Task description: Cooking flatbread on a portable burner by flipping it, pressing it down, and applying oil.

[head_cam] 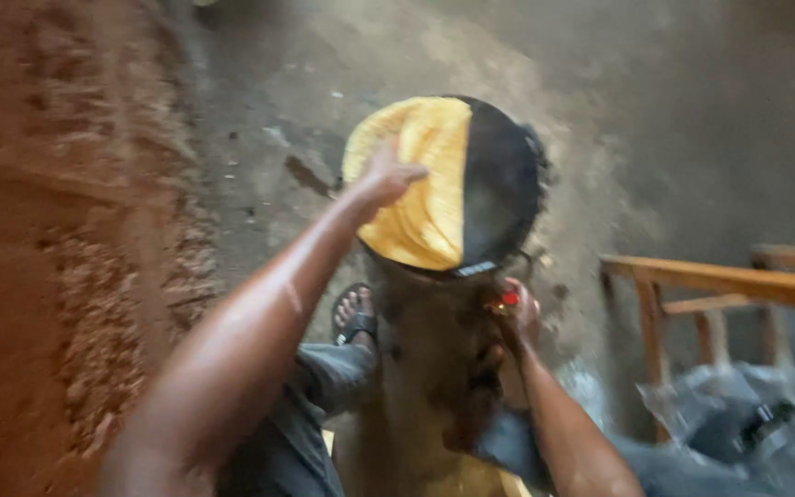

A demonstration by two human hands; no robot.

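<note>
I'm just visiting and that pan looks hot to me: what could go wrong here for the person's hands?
The left hand rests bare on the folded yellow flatbread in the dark round pan; if the pan is hot, fingers slipping onto the bare half could burn. The right hand sits close under the pan's rim, where heat may reach it. The sandalled foot is also near the pan's base.

Flatbread [420,189] on pan [503,179], left half
</note>
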